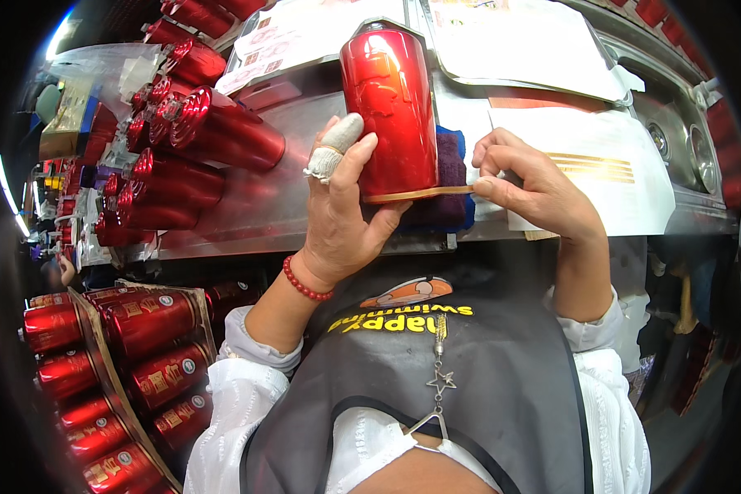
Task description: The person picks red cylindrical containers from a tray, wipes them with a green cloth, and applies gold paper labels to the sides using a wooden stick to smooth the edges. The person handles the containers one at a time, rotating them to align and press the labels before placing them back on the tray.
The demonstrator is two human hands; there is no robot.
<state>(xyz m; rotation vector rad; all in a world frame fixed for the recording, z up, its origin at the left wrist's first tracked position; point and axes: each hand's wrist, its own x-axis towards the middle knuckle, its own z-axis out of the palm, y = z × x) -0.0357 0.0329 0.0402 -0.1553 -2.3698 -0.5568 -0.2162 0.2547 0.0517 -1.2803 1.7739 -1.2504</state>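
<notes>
A glossy red bottle [390,117] with raised relief lies on its side, its neck pointing away from me. My left hand [346,191] holds it near the base, thumb at the bottom edge; one finger wears a pale fabric cover. Along the base edge runs a thin gold strip [432,192], whose free end is pinched between the thumb and fingers of my right hand [519,179]. Beneath the bottle shows a folded purple and blue cloth [451,167]. More gold strips [593,167] lie on a white sheet [648,204] to the right.
Several red bottles [241,133] stand on the metal table [272,216] at left. Trays [531,86] with white sheets and printed labels [265,49] lie at the back. More red bottles [160,321] fill divided boxes at lower left. Round metal fittings [701,154] sit far right.
</notes>
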